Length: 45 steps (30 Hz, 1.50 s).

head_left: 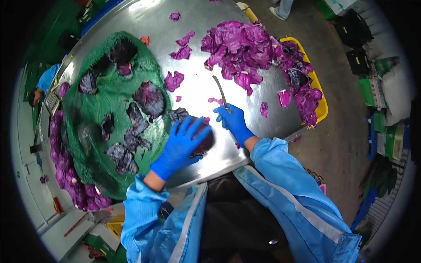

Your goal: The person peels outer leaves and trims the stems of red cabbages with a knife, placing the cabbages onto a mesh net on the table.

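A: Which hand is nearer the red cabbage?
B: The left hand. Its blue-gloved fingers are spread open over the round, dark head, which shows at 3 o'clock from the palm.
A: And the right hand?
B: Closed round the handle of a knife. The slim, curved metal blade points to 11 o'clock, while the cabbage lies apart at 8 o'clock.
A: Further out?
B: From the left hand, soft green mesh netting spreads at 9 to 11 o'clock, dark crinkled leaves on it. From the right, glossy purple cabbage leaves heap at 12 on the smooth metal table; a yellow plastic crate sits near 3.
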{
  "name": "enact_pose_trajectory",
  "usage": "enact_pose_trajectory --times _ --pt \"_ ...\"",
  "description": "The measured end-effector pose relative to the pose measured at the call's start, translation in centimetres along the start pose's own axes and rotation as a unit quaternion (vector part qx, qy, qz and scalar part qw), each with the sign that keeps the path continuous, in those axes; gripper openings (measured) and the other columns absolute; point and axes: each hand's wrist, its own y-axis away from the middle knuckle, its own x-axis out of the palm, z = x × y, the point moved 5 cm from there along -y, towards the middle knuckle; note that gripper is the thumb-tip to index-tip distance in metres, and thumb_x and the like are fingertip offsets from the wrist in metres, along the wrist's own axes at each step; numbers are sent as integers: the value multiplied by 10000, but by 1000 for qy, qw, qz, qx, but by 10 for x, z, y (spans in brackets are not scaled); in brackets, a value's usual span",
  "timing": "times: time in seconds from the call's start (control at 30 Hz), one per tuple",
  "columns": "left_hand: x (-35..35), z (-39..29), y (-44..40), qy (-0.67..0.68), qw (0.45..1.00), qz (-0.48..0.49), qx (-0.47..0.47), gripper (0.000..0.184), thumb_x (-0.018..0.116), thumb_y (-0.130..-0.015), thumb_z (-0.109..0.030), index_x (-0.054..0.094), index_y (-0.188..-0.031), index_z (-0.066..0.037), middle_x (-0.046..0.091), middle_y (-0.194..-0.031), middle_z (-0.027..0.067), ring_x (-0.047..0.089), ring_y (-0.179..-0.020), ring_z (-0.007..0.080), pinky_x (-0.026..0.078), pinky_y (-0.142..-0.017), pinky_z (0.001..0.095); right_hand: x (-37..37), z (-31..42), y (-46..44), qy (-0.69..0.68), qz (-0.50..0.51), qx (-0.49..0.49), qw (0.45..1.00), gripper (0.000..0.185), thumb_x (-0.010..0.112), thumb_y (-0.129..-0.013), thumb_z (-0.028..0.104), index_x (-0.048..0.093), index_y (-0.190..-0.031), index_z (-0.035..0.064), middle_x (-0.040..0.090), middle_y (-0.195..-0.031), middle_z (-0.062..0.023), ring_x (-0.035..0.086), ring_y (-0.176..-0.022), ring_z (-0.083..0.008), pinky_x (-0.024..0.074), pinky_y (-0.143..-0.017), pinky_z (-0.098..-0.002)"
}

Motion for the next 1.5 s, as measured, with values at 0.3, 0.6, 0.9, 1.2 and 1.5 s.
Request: enact_pose_trajectory --times 0.3,0.6,0.9,1.2,1.5 --pt "19 -44 33 137 942 -230 -202 1060 866 -599 -247 280 -1471 -105 247 -1487 264 325 -1357 358 297 -1104 502 -21 -4 73 164 -23 -325 931 237 625 -901 215 589 -1077 60 684 -930 -76 664 -671 -224 521 -609 -332" --pt "75 -12 21 493 759 -282 -317 1081 881 -611 -129 232 -1471 -52 371 -1415 163 445 -1256 273 392 -1067 369 -28 6 103 337 56 -137 930 211 554 -931 251 543 -974 44 637 -798 -205 635 -691 -383 497 -605 -446" --pt "85 -8 22 536 731 -284 -312 1086 869 -603 -95 223 -1477 -87 364 -1416 141 429 -1264 272 379 -1083 379 -17 23 114 417 76 -101 900 230 526 -946 248 504 -995 25 605 -731 -244 627 -719 -408 488 -629 -459" --pt "92 2 20 542 718 -284 -333 1157 898 -564 -110 183 -1472 -50 330 -1419 150 432 -1256 268 374 -1090 367 -6 -3 77 489 94 -15 867 215 509 -914 209 502 -987 8 635 -768 -217 634 -705 -404 504 -651 -487" --pt "84 -14 22 597 672 -338 -279 1172 912 -563 -187 182 -1465 -20 312 -1427 172 393 -1294 282 342 -1106 378 -11 -2 60 360 144 -21 921 557 531 -882 161 397 -1422 154 666 -763 -156 648 -560 -275 541 -635 -392"
